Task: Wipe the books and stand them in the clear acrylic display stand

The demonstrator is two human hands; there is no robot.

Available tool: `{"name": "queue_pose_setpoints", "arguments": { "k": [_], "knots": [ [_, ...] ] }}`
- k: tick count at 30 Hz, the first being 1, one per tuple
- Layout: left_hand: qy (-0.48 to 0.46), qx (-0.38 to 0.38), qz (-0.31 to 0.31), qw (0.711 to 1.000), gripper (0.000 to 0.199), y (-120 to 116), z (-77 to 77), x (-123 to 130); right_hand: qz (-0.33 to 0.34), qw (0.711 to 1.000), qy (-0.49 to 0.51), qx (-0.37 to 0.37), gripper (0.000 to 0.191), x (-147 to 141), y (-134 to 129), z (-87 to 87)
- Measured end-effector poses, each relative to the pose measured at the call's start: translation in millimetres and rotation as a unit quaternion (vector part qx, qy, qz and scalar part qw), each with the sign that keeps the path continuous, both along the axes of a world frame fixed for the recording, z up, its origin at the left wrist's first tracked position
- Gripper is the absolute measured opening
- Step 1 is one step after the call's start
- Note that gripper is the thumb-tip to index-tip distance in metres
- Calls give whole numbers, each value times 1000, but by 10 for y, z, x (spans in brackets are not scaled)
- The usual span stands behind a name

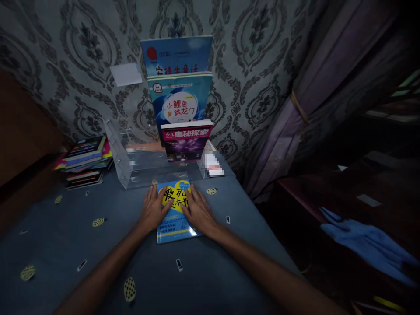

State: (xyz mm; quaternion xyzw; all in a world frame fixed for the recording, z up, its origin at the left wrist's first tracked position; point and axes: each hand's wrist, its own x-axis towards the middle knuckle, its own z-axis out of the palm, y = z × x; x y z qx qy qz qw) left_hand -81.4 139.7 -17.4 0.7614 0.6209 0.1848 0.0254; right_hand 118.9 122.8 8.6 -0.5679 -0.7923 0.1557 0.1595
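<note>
A blue paperback book (179,229) with a yellow heart on its cover lies face up on the cloth. My left hand (154,208) holds its left edge, thumb across the cover and fingers pointing forward along the side. From the right, my right hand (198,212) grips the other edge, its thumb also over the cover. Just beyond the book stands a clear acrylic rack (123,164). Upright in it, one behind another, are a purple-pink book (187,142), a teal book (179,98) and a taller blue book (179,50).
A stack of books (87,159) lies left of the rack. The blue-grey patterned tablecloth (108,249) covers the surface up to the wallpapered wall. A lilac curtain (288,113) hangs at right, tied back. Beyond the table's right edge, blue gloves (364,240) lie on a dark surface.
</note>
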Motion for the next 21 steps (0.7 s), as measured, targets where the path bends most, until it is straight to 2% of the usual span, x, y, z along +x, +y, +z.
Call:
{"name": "queue_pose_setpoints", "arguments": {
  "k": [6,14,21],
  "knots": [
    [2,0,2,1000,60,5,-34,5,-1,1000,18,-13,67,8,-15,-34],
    [-22,17,-16,999,56,21,-63,-22,-9,999,49,9,69,-8,-26,-178],
    [-136,10,-23,990,54,-52,-60,-16,-25,999,40,-1,68,7,-114,-195]
  ]
}}
